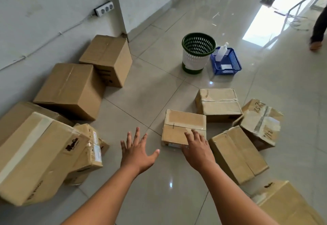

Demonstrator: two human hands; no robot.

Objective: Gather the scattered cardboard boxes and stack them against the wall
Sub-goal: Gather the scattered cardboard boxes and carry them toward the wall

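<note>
1. A small taped cardboard box (184, 127) lay flat on the glossy tiled floor (141, 101), mid-room and well apart from the wall (44, 12).
2. The right hand (197, 149) reached over that box's near right corner, fingers spread and relaxed, clamped on nothing; whether they touched the cardboard could not be told.
3. The left hand (137, 151) hovered over bare tile left of the box, fingers splayed wide, thumb out, holding nothing.
4. Three more loose boxes crowded its right side: a string-tied box (218, 103) just behind, a torn box with handwritten numbers (260, 124) tilted farther right, and a long box (238, 154) just beside the right wrist.
5. Another carton (290, 205) sat at the lower right edge, partly cut off.
6. Along the grey wall, a far box (106, 60) stood beside the wall's corner, with a second box (70, 90) overlapping it in front.
7. Nearer, a large tape-striped box (35, 157) leaned over a crumpled labelled box (88, 150).
8. A wide strip of open tile ran between the wall row and the scattered cluster.
9. Beyond stood a green-and-white wastebasket (198, 53) touching a blue plastic basket (227, 62) holding a pump bottle (221, 52).
10. A power strip (104, 8) hung on the wall; another person's leg (318, 28) showed at the far right.
</note>
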